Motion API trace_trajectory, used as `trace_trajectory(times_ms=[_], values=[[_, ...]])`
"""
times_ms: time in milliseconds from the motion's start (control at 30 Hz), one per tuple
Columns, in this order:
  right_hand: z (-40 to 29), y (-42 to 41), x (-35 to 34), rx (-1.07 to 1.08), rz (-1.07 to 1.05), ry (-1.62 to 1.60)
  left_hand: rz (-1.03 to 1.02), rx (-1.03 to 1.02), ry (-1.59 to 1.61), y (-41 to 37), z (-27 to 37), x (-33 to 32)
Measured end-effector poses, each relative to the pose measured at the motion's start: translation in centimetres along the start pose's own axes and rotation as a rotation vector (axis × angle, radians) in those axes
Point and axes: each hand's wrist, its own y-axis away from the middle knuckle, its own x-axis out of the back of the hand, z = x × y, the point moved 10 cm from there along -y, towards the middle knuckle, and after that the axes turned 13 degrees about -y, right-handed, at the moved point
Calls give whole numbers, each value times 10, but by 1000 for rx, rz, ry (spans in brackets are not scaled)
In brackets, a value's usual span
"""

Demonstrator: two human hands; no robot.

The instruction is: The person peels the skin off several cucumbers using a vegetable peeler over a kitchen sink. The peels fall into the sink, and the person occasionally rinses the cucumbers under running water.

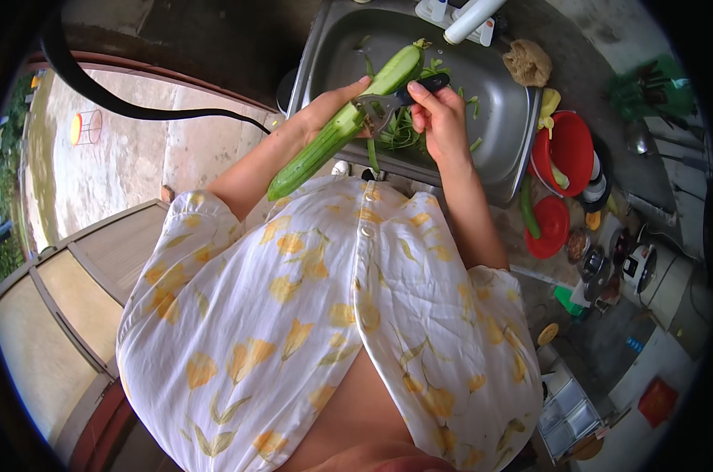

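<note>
A long green gourd, perhaps a zucchini or luffa (pixel 315 152), lies slantwise across my left hand (pixel 333 105), whose thumb presses on its upper side. Its upper part is peeled pale, while the lower part keeps its darker striped skin. My right hand (pixel 442 118) grips the dark handle of a Y-shaped peeler (pixel 380 109), and the peeler's head rests against the gourd near its middle. One strip of peel hangs below the head. Beneath both hands, green peelings (pixel 401 131) lie in the stainless steel sink (pixel 501 138).
A white faucet (pixel 471 20) reaches over the sink's far edge, with a brown sponge (pixel 527 62) at the right corner. Right of the sink stand a red bucket (pixel 572 152), a red lid or plate (pixel 548 229) and a green cucumber-like vegetable (pixel 528 206).
</note>
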Motion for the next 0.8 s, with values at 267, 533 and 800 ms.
trace_trajectory(times_ms=[267, 533, 800], values=[[-81, -66, 232, 297, 593, 74, -180, -79, 23, 17, -1, -12], [8, 26, -40, -14, -161, 20, 22, 89, 61, 1, -6, 9], [-39, -29, 49, 123, 105, 2, -49, 41, -176, 11, -5, -4]])
